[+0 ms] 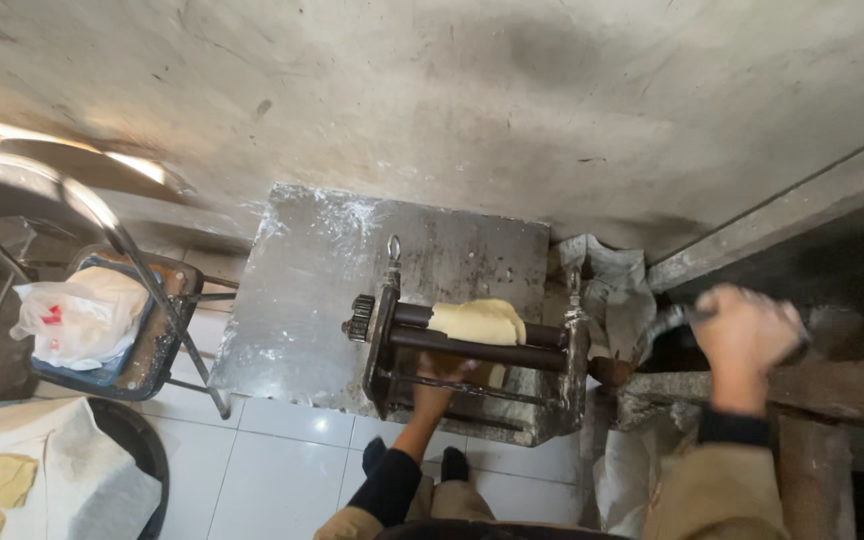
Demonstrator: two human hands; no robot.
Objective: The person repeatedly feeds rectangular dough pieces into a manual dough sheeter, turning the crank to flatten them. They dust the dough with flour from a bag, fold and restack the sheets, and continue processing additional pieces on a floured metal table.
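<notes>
Left hand [439, 378] cups the dough sheet [479, 322] under the rollers [472, 340] at frame centre; right hand [744, 335] grips the crank handle [667, 325].

A sheet of pale yellow dough [479, 320] is seen draped over the two dark rollers of a hand-cranked roller press [472, 350], which is set at the near edge of a flour-dusted metal desk [322, 290]. The dough's lower end is touched from beneath by the left hand [439, 372]. The crank handle [667, 322], blurred, is gripped by the right hand [744, 335].
</notes>
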